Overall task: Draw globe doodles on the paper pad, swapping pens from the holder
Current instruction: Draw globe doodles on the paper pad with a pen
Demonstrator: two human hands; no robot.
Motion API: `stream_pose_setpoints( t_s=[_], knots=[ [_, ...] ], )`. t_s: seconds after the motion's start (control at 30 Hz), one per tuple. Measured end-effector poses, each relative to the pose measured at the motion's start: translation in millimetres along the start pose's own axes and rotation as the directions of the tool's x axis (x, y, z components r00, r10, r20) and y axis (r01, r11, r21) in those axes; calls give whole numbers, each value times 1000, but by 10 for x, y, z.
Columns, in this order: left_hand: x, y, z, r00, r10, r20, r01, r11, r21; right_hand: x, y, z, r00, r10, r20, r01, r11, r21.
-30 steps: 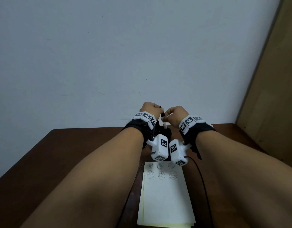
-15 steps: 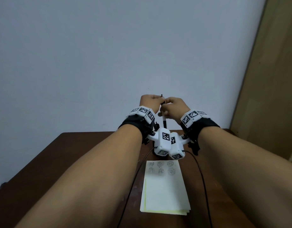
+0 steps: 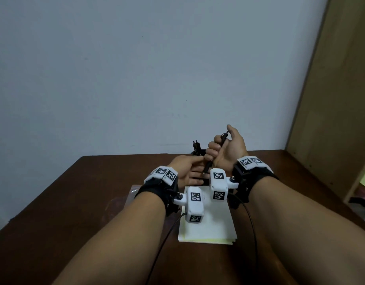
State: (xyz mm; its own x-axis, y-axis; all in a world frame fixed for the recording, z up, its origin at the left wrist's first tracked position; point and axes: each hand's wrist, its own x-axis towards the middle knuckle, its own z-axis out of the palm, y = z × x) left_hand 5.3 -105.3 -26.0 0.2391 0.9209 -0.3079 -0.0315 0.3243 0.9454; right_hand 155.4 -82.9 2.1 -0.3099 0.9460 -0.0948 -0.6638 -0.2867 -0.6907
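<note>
Step in hand: pen swap, judged to be at the stage of readying a fresh pen before drawing.
Right hand: the right hand [image 3: 224, 153] is raised, palm turned inward, its fingers curled round the barrel of a black pen [image 3: 207, 167]; the thumb stands free.
Pen: slanted, tip down and toward the left hand.
Left hand: the left hand [image 3: 185, 171] lies low, just below the tip, fingers seemingly loose; whether it pinches a cap cannot be told.
Holder: the holder [image 3: 195, 152] stands just beyond both hands, another pen [image 3: 196, 145] upright in it.
Paper pad: the paper pad [image 3: 210, 225] lies on the tabletop [image 3: 95, 202] beneath the wrists.
Doing it well: shift from fist grip to a three-finger writing grip near the tip, then lower onto a blank part of the pad.
</note>
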Motion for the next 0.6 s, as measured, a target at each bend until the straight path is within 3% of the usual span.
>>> stream_pose_setpoints(
  t_s=[0.23, 0.5, 0.6],
  knots=[
    [-100, -44, -93, 997, -42, 66, 42, 999, 6, -80, 135, -134, 998, -35, 48, 27, 987, 159],
    [-140, -59, -83, 995, -57, 81, 56, 998, 7, -87, 176, -149, 999, -30, 27, 26, 990, 140],
    [-135, -80, -76, 995, -58, 80, 58, 998, 4, -63, 189, -154, 1000, -22, -16, 23, 998, 52]
  ],
)
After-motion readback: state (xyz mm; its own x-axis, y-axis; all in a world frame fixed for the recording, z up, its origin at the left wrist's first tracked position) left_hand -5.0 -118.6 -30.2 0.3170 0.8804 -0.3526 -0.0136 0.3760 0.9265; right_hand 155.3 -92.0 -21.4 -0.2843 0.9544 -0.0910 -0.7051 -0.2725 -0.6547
